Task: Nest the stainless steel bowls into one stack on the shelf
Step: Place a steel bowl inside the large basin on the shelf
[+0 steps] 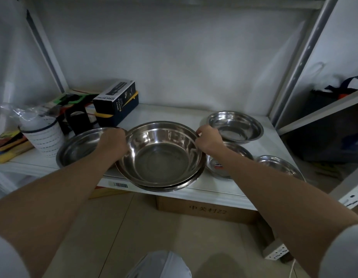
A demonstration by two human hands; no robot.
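Both hands grip opposite rims of the large bowl (161, 155), left hand (112, 144) and right hand (209, 140), keeping it level as it sits inside a wider bowl (186, 182) at the shelf (220, 192) front edge. Four other bowls lie apart, one left (77, 146) and three right, not yet nested.

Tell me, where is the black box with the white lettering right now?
In the head view, the black box sits at the back left of the shelf, behind the left-hand steel bowl and beside the white cup.

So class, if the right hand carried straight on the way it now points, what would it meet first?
Probably the white wall: the right hand, gripping the big bowl, points up-left past the back-right bowl; depth is unclear.
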